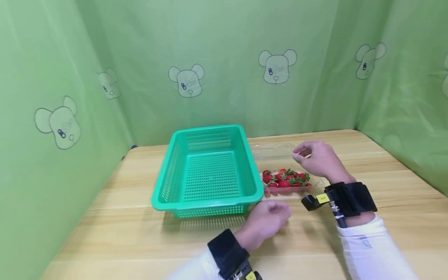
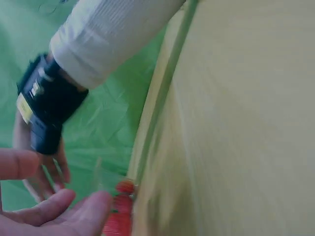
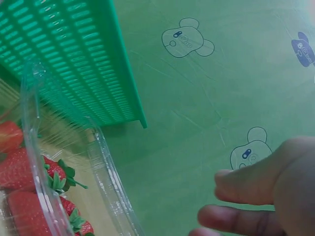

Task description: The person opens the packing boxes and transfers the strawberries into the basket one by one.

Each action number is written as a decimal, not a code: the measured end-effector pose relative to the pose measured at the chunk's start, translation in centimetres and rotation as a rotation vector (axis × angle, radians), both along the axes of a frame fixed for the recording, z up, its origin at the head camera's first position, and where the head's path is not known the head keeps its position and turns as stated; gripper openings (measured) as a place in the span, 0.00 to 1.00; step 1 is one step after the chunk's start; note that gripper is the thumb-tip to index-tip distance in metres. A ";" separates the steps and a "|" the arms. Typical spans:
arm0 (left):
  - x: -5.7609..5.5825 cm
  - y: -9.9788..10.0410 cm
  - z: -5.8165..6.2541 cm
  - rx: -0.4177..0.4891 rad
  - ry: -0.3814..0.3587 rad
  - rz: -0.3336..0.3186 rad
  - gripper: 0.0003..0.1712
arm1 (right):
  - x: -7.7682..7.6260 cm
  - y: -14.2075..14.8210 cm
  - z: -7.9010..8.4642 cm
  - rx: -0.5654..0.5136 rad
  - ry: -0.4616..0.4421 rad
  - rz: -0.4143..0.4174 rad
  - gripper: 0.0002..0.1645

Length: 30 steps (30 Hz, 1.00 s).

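Observation:
Strawberries point(image 1: 284, 182) with green leaves lie in a clear plastic box point(image 1: 287, 189), right of a green basket point(image 1: 210, 204). The box's clear lid point(image 1: 273, 151) stands folded back on the far side. Above the lid's right end hovers my right hand point(image 1: 320, 160), its fingers loosely bent. In the right wrist view a gap shows between the thumb and fingers point(image 3: 241, 219), with nothing held. My left hand point(image 1: 265, 222) is in front of the box, near the basket's front right corner. Its relaxed fingers point(image 2: 49, 209) hold nothing visible in the left wrist view.
The basket has perforated walls and floor, with no contents showing. A wood-grain table point(image 1: 133, 233) carries everything. Green sheeting point(image 1: 231, 109) with bear drawings encloses the back and both sides.

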<state>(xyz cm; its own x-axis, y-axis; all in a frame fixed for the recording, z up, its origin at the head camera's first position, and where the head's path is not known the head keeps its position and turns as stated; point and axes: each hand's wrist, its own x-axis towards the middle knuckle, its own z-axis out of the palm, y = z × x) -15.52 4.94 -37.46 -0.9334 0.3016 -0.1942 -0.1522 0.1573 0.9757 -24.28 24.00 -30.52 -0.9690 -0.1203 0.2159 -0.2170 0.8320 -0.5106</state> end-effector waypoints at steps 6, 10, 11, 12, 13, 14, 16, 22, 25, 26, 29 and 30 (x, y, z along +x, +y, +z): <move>2.1 -4.0 2.4 -0.186 0.270 -0.238 0.17 | -0.3 -0.1 -0.7 0.058 -0.100 0.079 0.15; 2.3 -7.3 5.3 -0.225 0.417 -0.312 0.14 | -0.6 -0.4 -1.3 0.075 -0.169 0.131 0.14; 2.2 -8.1 6.0 -0.234 0.447 -0.310 0.15 | -0.8 -0.6 -1.4 0.083 -0.182 0.141 0.13; 1.9 -9.0 6.6 -0.245 0.469 -0.302 0.16 | -0.9 -0.7 -1.5 0.089 -0.194 0.152 0.13; 1.6 -9.8 7.2 -0.266 0.499 -0.289 0.17 | -0.9 -0.8 -1.6 0.091 -0.213 0.158 0.12; 1.2 -10.6 7.6 -0.294 0.532 -0.268 0.18 | -1.0 -0.9 -1.7 0.094 -0.232 0.161 0.12; 0.5 -12.0 8.3 -0.374 0.587 -0.208 0.19 | -1.1 -1.0 -1.9 0.108 -0.259 0.165 0.11; -1.9 -15.4 9.0 -0.783 0.748 -0.001 0.23 | -1.2 -1.2 -2.7 0.141 -0.300 0.196 0.13; -2.7 -17.2 9.3 -0.873 0.680 0.024 0.25 | -1.3 -1.3 -3.0 0.138 -0.324 0.220 0.14; -2.9 -17.9 9.4 -0.888 0.641 0.026 0.25 | -1.3 -1.4 -3.1 0.134 -0.333 0.224 0.15; -3.6 -20.1 9.8 -0.920 0.526 0.028 0.26 | -1.5 -1.6 -3.2 0.127 -0.354 0.237 0.16; -3.8 -20.7 9.8 -0.926 0.491 0.031 0.27 | -1.6 -1.6 -3.2 0.126 -0.359 0.239 0.17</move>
